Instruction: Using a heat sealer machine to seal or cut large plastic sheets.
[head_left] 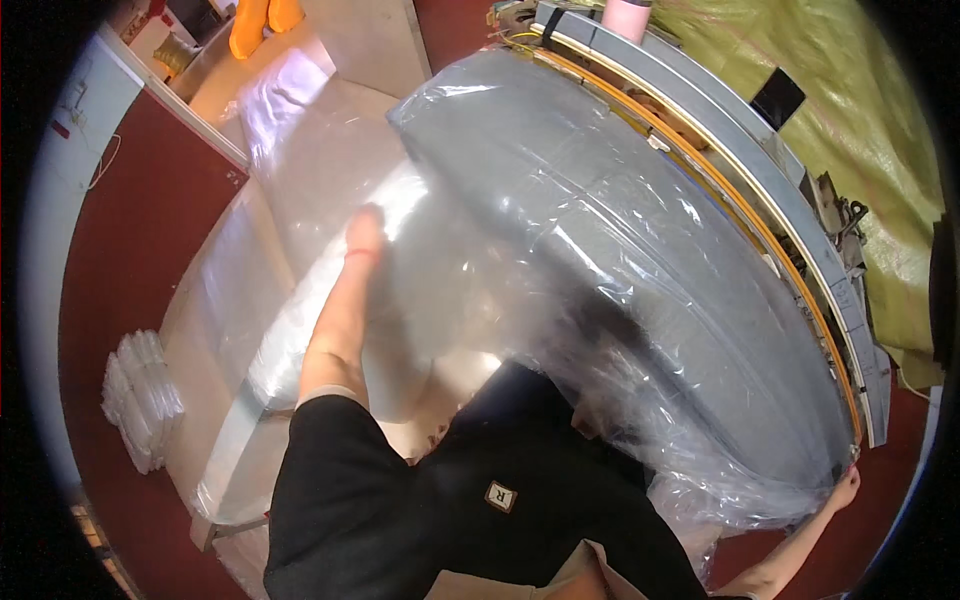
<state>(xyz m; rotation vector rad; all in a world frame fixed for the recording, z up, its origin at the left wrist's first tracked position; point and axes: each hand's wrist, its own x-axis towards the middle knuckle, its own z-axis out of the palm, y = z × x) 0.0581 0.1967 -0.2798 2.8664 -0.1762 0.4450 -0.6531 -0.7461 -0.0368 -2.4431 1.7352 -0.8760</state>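
A wide sheet of clear plastic film [620,240] spreads over the grey surface in front of me, with loose folds hanging toward my body. My left hand [366,232] reaches forward over the film on the left; its fingers are smeared by motion. Far to the right, my right hand [848,487] is closed by the film's corner, at the near end of a long blue-grey bar machine [800,215]. What its fingers grip is too small to make out. An orange strip [745,205] runs along the machine's edge beside the film.
Folded clear plastic [145,400] lies in a stack on the floor at left. More film [290,130] covers the pale table to the left. Behind the machine are a yellow-green sheet [850,110], a dark phone-like slab [778,98] and a pink cylinder [627,18].
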